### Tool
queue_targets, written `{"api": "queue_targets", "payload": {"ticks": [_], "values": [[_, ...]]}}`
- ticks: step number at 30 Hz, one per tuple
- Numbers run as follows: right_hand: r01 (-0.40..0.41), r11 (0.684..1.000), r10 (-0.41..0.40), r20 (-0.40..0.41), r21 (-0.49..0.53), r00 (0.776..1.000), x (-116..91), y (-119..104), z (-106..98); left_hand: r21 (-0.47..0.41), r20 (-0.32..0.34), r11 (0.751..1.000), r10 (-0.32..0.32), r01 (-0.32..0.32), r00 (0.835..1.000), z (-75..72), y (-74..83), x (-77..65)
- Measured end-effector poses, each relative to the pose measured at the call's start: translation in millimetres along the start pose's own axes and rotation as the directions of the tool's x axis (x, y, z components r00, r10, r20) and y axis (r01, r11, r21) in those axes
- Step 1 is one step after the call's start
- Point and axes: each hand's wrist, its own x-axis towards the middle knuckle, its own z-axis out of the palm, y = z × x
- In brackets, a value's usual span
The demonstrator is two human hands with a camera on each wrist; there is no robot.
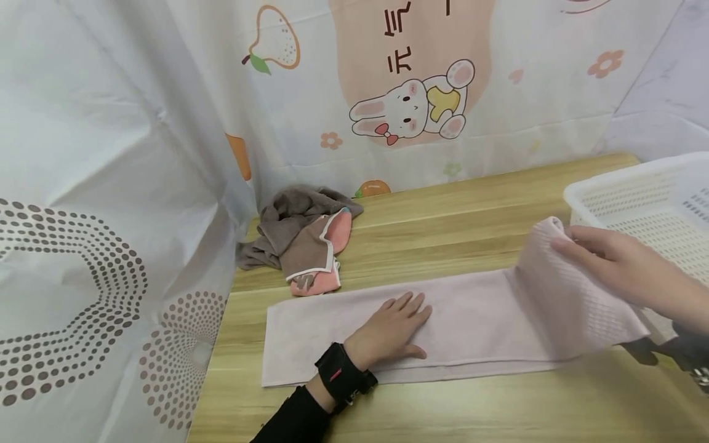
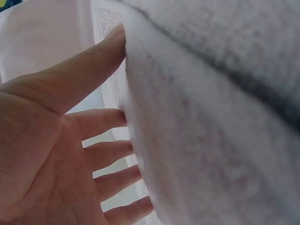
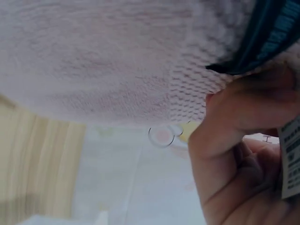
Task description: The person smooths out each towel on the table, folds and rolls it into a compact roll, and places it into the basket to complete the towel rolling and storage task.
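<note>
A long pale pink towel, folded lengthwise, lies across the wooden table. My left hand rests on its middle with the fingers spread; in the left wrist view the fingertips meet the pink cloth. At the towel's right end my right hand grips the edge and holds that end raised and bent over toward the left. The right wrist view shows the curled fingers at the textured border, with a dark label and a white printed tag beside them.
Behind the towel's left part lies a crumpled heap of a grey-brown cloth and a brown and coral-pink piece with white trim. A white perforated plastic basket stands at the right. Printed curtains hang along the back and left.
</note>
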Motion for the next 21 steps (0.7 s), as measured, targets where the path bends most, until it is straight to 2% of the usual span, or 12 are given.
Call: {"api": "queue_targets", "payload": {"ticks": [7,14,21], "values": [[0.005,0.993,-0.006,0.004,0.122,1.0,10.6,-35.4,8.7,0.017,-0.017,0.999,0.033,-0.033,0.999,-0.7,9.8,19.1],[0.119,0.973,-0.121,-0.004,0.197,0.993,21.6,-50.1,6.8,0.078,-0.031,0.995,0.058,-0.055,0.998,-9.6,24.8,45.7],[0.091,0.973,-0.095,0.011,0.21,0.995,30.5,-67.4,1.1,0.133,-0.05,0.989,0.077,-0.07,0.996,-12.6,45.4,77.4]]}}
